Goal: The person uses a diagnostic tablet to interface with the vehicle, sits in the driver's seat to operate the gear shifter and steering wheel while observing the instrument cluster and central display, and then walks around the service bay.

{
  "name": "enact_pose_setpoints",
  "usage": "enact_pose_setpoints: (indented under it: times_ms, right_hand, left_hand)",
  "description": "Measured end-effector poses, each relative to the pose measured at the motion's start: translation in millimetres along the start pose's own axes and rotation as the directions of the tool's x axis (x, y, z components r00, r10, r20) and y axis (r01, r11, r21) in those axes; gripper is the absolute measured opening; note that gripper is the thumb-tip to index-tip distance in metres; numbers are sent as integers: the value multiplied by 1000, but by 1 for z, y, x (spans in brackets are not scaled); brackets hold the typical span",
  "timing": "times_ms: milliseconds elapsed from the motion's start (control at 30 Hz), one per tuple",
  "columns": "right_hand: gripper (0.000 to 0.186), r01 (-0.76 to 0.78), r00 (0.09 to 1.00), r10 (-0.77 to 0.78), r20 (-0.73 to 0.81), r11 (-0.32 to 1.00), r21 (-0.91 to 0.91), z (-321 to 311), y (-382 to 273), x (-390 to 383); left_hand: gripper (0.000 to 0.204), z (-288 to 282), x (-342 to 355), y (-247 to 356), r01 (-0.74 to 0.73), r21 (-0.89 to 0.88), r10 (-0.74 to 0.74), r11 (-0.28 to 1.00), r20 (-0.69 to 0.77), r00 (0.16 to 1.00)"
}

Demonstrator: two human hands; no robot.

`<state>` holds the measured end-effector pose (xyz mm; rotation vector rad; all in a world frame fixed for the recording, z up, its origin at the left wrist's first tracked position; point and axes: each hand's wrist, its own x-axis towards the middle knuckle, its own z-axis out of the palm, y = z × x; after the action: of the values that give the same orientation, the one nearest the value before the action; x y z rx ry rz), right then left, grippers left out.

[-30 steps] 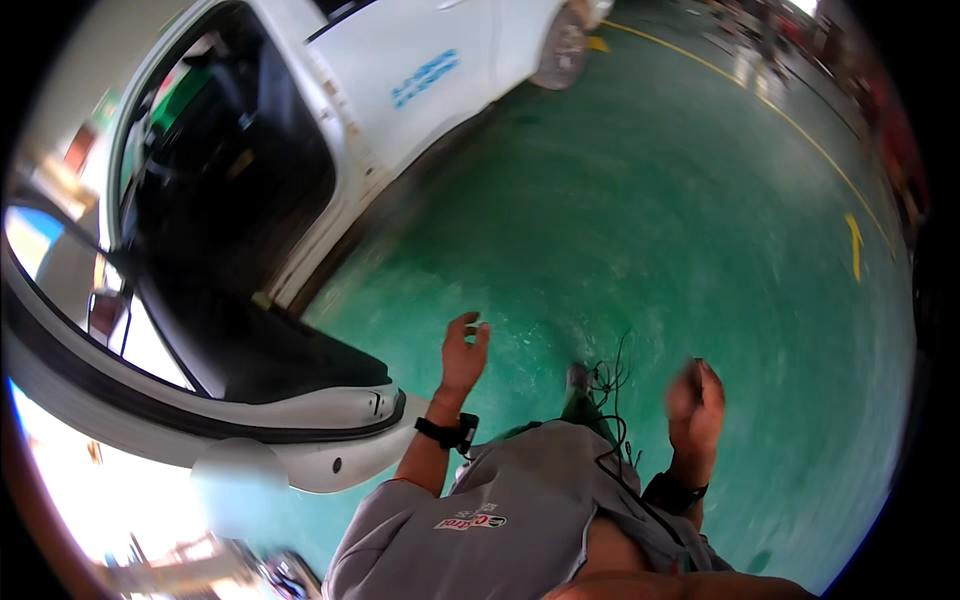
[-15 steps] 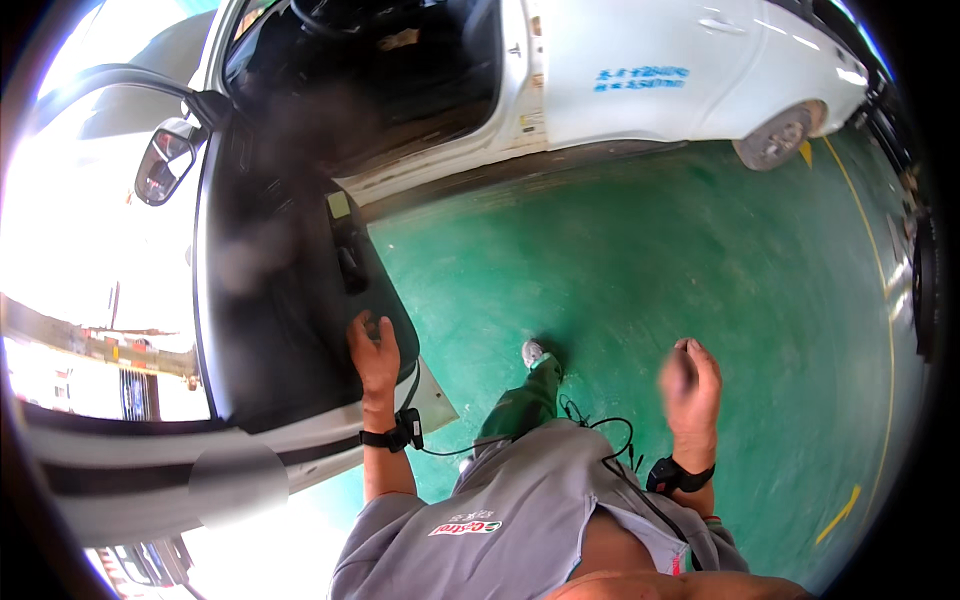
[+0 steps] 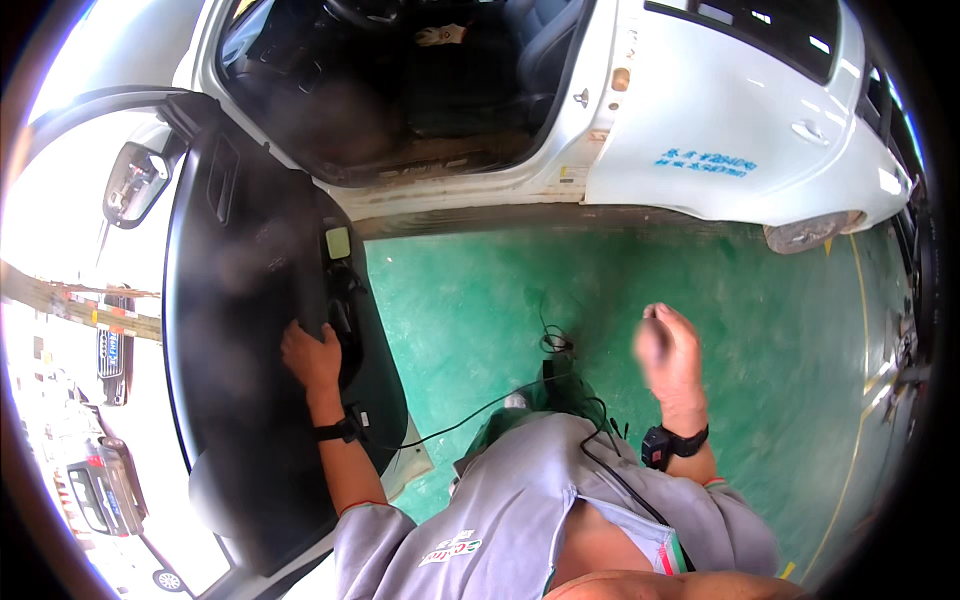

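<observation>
My left hand (image 3: 312, 357) lies on the dark inner panel of the car's opened front door (image 3: 265, 300), thumb apart from the fingers, beside the door pull and switches (image 3: 342, 295). Nothing shows in that hand. Out to the right, over the green floor, my right hand (image 3: 678, 365) is held up with its fingers curled together. A dark, blurred patch covers part of those fingers, so what they hold, if anything, cannot be made out. Each wrist wears a black strap with a small box.
The white car (image 3: 690, 110) stands ahead, its front doorway open to a dark cabin. A pale glove (image 3: 440, 36) lies inside. The door's side mirror (image 3: 137, 183) juts out at left. Black cables (image 3: 480, 410) hang about my waist. Another car (image 3: 105, 485) is parked beyond the door.
My left hand has moved left and slightly up from the door panel's edge onto its middle. The view has shifted, bringing more of the cabin into sight. My right hand stays curled.
</observation>
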<state>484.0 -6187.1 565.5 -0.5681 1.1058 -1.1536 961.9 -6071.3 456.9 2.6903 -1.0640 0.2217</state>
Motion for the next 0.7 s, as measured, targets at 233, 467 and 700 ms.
enact_pose_setpoints:
  times_ms: [233,467,700]
  right_hand:
    - [26,-228,883,216,418,973,-20,101,-33,177]
    - [28,-271,753,287,592,955,-119,248,-82,302]
    - [26,-223,520,114,846,975,6,415,-134,376]
  left_hand:
    - [55,95,81,-25,99,170,-112,980,69,991]
    - [45,84,93,0,188,236,-177,953,-66,982]
    - [60,84,139,20,441,249,-458,862,13,889]
